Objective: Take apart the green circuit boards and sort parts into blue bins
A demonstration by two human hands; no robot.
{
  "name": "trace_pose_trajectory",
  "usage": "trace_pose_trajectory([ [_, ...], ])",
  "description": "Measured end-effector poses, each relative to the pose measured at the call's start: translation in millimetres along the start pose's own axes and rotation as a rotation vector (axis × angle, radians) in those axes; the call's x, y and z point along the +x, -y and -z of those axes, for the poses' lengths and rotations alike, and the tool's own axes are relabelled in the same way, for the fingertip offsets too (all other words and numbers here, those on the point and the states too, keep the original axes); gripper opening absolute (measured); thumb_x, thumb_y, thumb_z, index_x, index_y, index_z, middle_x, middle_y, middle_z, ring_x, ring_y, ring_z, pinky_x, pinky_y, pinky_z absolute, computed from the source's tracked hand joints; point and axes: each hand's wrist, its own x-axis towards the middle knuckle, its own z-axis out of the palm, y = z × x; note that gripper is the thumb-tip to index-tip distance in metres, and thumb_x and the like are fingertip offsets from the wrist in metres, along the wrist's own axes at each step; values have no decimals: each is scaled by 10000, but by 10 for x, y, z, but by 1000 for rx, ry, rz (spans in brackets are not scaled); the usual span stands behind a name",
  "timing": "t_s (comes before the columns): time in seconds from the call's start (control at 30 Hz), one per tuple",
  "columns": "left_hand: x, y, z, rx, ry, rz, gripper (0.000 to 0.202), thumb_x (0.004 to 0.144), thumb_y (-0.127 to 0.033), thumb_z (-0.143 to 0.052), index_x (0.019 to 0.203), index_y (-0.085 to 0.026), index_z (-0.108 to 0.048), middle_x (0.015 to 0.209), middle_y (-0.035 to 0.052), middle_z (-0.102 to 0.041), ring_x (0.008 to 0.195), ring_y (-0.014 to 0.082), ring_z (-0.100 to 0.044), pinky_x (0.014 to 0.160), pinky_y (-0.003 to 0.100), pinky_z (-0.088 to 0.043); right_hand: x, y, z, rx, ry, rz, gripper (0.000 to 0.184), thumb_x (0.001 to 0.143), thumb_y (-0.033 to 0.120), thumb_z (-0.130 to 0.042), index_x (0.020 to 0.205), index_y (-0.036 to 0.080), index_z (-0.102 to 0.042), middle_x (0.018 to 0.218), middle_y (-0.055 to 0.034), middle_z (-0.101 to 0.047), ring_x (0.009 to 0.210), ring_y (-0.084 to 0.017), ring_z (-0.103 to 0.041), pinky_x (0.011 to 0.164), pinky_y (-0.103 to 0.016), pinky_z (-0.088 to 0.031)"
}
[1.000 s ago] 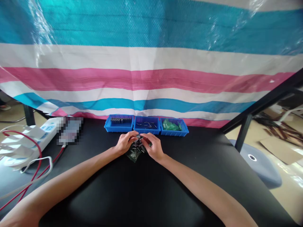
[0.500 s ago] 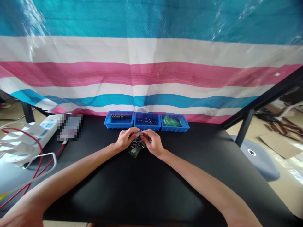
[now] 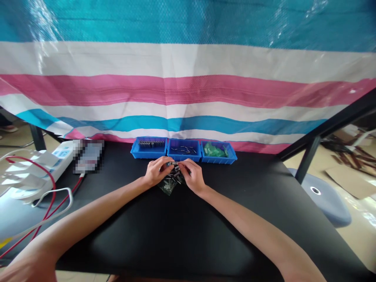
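My left hand (image 3: 154, 174) and my right hand (image 3: 193, 177) meet at the middle of a black table (image 3: 182, 235), fingertips pinched together on a small dark part (image 3: 174, 163) held between them. Under the hands lies a pile of small dark parts with a clear plastic bag (image 3: 169, 184). Just behind stand three blue bins in a row: the left bin (image 3: 148, 147) holds dark cylinders, the middle bin (image 3: 183, 149) holds thin pins, the right bin (image 3: 218, 151) holds green pieces.
A white power strip (image 3: 60, 158) with red and white cables (image 3: 48, 196) lies at the table's left. A blurred object (image 3: 87, 156) sits beside it. A striped tarp (image 3: 188, 78) hangs behind. A grey stool (image 3: 323, 201) stands to the right.
Both hands stay pinched together over the pile, shifting only slightly. The view has tilted a little, so the bins and hands sit higher in the picture.
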Motion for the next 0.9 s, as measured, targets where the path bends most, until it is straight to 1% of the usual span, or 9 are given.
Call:
trace_pose_trajectory([
  [0.13, -10, -49, 17, 3, -25, 128, 185, 886, -280, -553, 1003, -184, -657, 710, -1, -689, 517, 73, -565, 594, 185, -480, 1, 9, 6, -4, -2, -18, 227, 957, 301, -473, 929, 195, -673, 825, -54, -634, 721, -163, -600, 667, -273, -482],
  [0.2, 16, -49, 19, -53, -74, 197, 180, 883, -269, -548, 998, -178, -652, 631, -20, -655, 468, 66, -526, 551, 184, -460, 2, 15, 9, -1, 1, -27, 225, 958, 294, -471, 923, 199, -672, 830, -54, -636, 715, -161, -599, 651, -270, -475],
  [0.3, 166, 20, 85, -159, -183, 314, 208, 886, -294, -536, 1017, -161, -629, 651, -11, -653, 399, 47, -457, 449, 177, -403, 3, 20, 10, 10, 0, -27, 215, 955, 278, -475, 917, 198, -671, 841, -53, -641, 697, -156, -597, 628, -267, -465],
  [0.37, 348, 117, 205, -178, -220, 370, 247, 869, -331, -555, 1030, -158, -626, 683, 2, -662, 397, 49, -472, 423, 176, -392, 2, 18, 9, 9, 0, -18, 212, 952, 272, -478, 908, 195, -670, 837, -53, -640, 687, -154, -592, 622, -267, -461],
  [0.47, 668, 316, 462, -132, -127, 406, 276, 832, -366, -589, 997, -156, -657, 741, 18, -679, 436, 66, -523, 457, 186, -424, -1, 10, 4, 3, -1, -14, 218, 953, 273, -473, 900, 196, -670, 835, -52, -641, 682, -151, -586, 625, -266, -460],
  [0.53, 842, 460, 616, -38, -17, 424, 253, 799, -370, -621, 923, -160, -689, 775, 24, -699, 450, 76, -536, 468, 194, -415, -2, 4, 2, 2, 0, -11, 222, 954, 275, -470, 903, 195, -670, 836, -51, -641, 680, -149, -586, 624, -263, -462],
  [0.6, 945, 601, 706, 84, 82, 414, 203, 750, -344, -664, 827, -164, -719, 736, 24, -709, 465, 92, -530, 484, 202, -400, -1, 2, 3, 1, 4, -2, 224, 955, 278, -468, 908, 192, -670, 840, -53, -641, 700, -152, -593, 639, -262, -467],
  [0.73, 963, 842, 693, 164, 247, 356, 133, 695, -318, -706, 739, -198, -739, 732, 18, -729, 580, 145, -592, 559, 218, -410, 3, 3, 9, -1, 12, 12, 230, 957, 286, -464, 899, 191, -665, 836, -54, -642, 742, -160, -603, 686, -265, -474],
  [0.9, 878, 1003, 598, 271, 429, 364, 187, 705, -373, -671, 751, -206, -741, 765, 11, -735, 734, 189, -643, 701, 253, -447, 3, 0, 9, -6, 20, 8, 231, 959, 279, -460, 891, 183, -658, 821, -53, -633, 713, -153, -585, 661, -260, -457],
])
